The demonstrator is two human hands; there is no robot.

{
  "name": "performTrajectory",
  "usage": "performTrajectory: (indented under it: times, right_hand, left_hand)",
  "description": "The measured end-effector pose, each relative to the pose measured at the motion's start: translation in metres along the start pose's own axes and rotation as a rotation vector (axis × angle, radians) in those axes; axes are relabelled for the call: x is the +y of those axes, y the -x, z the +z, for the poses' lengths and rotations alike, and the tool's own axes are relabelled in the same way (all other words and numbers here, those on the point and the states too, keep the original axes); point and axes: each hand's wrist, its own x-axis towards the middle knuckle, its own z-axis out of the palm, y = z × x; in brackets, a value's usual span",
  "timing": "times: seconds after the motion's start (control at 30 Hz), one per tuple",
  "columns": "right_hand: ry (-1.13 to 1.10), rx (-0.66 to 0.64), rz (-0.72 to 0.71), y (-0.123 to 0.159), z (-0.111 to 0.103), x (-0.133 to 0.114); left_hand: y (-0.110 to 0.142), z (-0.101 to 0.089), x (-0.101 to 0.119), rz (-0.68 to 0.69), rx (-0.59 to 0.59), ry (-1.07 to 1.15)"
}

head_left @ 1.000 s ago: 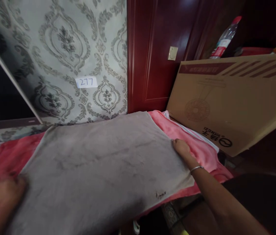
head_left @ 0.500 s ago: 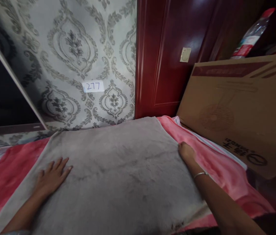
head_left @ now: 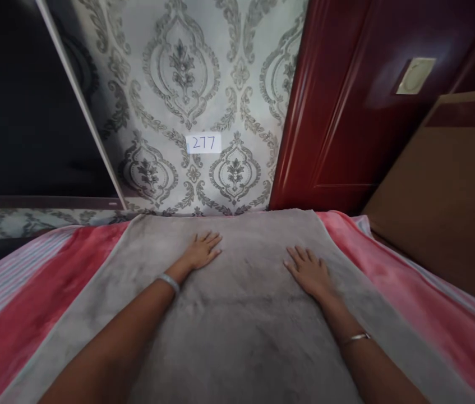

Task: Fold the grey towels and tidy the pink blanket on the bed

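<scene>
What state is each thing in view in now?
Grey cloth: spread out, slightly creased
Left grip: open, palm down on grey cloth
Right grip: open, palm down on grey cloth
Red cloth: partly covered by grey cloth
Screen: dark
Number card: on the wallpaper, reading 277
Cardboard box: open or shut cannot be told

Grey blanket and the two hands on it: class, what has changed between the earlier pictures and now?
The right hand has let go of the right edge of the grey blanket and moved inward, now open on it. The left hand, also open, has moved from the blanket's left side toward its middle and the wall. The blanket stays spread over the red cloth.
</scene>
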Motion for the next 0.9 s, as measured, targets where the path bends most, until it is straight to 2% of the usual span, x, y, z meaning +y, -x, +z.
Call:
performTrajectory:
  times: [0.13, 0.23, 0.4, 0.5, 0.57, 0.67, 0.8, 0.9]
  right_hand:
    - [0.003, 0.019, -0.011, -0.005, 0.011, 0.011]
    - [-0.005, 0.031, -0.011, -0.008, 0.015, 0.014]
    - [-0.027, 0.026, -0.008, -0.007, 0.012, 0.012]
    - [-0.047, 0.007, 0.006, -0.004, 0.005, 0.008]
    - [-0.058, 0.004, 0.012, -0.003, 0.000, 0.006]
    - [-0.070, 0.002, 0.016, 0.000, -0.006, 0.006]
    - [-0.083, -0.011, 0.013, 0.003, -0.009, 0.008]
    - [-0.089, -0.010, 0.002, 0.002, -0.009, 0.008]
  left_hand:
    - [-0.014, -0.007, -0.040, -0.245, 0.050, -0.043]
    - [-0.012, -0.016, -0.072, -0.389, 0.056, -0.055]
    - [0.026, -0.027, -0.141, -0.610, 0.080, -0.093]
    - [0.052, -0.035, -0.171, -0.526, 0.074, -0.102]
    - [0.067, -0.040, -0.173, -0.490, 0.036, -0.087]
    - [0.090, -0.039, -0.149, -0.478, -0.002, -0.061]
    - [0.136, -0.017, -0.109, -0.322, -0.012, -0.038]
    - [0.166, -0.005, -0.095, -0.367, 0.023, -0.044]
